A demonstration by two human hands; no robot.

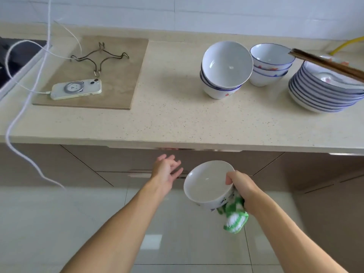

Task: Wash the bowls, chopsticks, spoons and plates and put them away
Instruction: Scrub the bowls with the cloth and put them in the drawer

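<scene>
My right hand (241, 186) grips a white bowl (206, 183) by its rim, thumb inside, together with a green and white dishcloth (234, 217) that hangs below it. The bowl is held below the counter edge, in front of the cabinet. My left hand (167, 170) is spread with straight fingers just left of the bowl, near a drawer handle (137, 175), holding nothing. On the counter stand two stacks of blue-rimmed bowls (226, 71) (270, 64), the top bowl of the left stack tilted. A stack of plates (323, 91) at the right carries dark chopsticks (325, 63).
A phone (76, 89) on a charging cable lies on a tile slab (118, 75) with a wire trivet (98, 58). A white cable (25, 107) hangs over the counter's left edge (59, 139). A dark hob (17, 56) sits far left, a yellow hose (346, 45) far right.
</scene>
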